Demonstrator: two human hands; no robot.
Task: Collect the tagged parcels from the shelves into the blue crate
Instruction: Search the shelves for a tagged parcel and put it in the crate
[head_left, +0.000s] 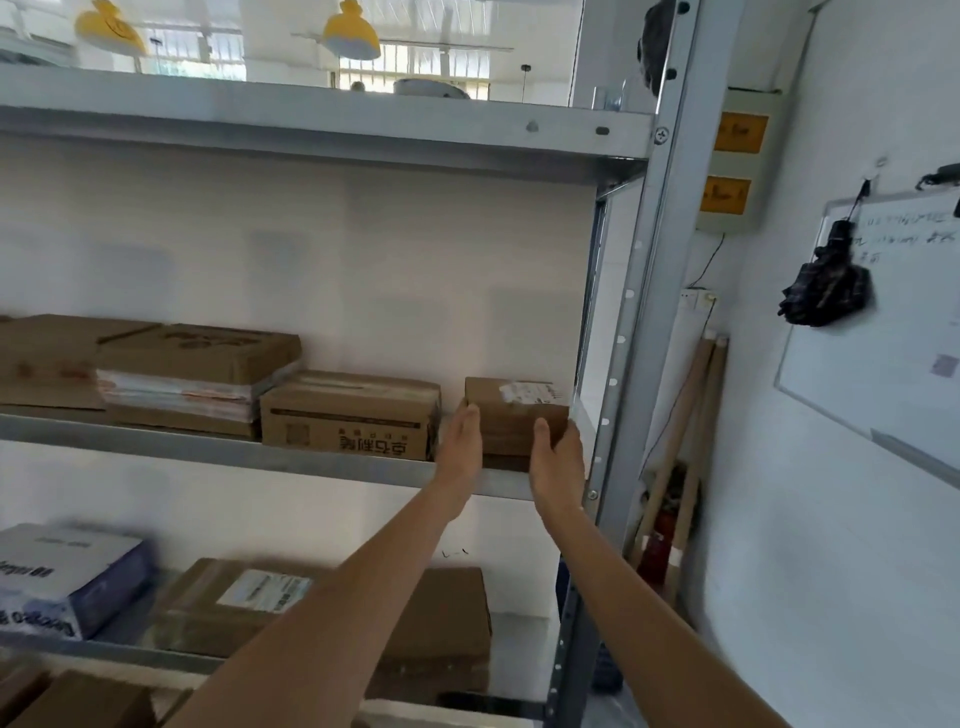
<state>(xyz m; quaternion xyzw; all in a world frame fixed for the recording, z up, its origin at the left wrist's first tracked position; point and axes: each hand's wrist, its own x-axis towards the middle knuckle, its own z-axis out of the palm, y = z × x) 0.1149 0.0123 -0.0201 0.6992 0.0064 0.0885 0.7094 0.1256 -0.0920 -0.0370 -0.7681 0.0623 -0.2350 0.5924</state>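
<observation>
Metal shelving (322, 124) fills most of the view, with a white wall and a whiteboard (883, 332) off to the right. On the middle shelf (249, 452) sit flat cartons (156, 364) at the left, a printed box (350, 415) in the middle, and a small parcel (511, 415) at the right end, just beside the upright post. That parcel carries a white tag on its top. Below, the lower shelf holds a blue-and-white pack (67, 582) and a labelled box (244, 603), partly hidden behind the forearms.

Both arms reach up to the small parcel. The left hand (460, 447) lies flat against its left side, fingers straight. The right hand (556, 457) cups its right front corner, thumb up on the front face and fingers wrapped round the side. The parcel looks to be resting on the shelf, not yet lifted.

No blue crate is in view, so how many parcels are already collected cannot be told. Judging from this, one pick is just starting: lifting, carrying and dropping it in the crate remain. The labelled box below may be another one to fetch.
</observation>
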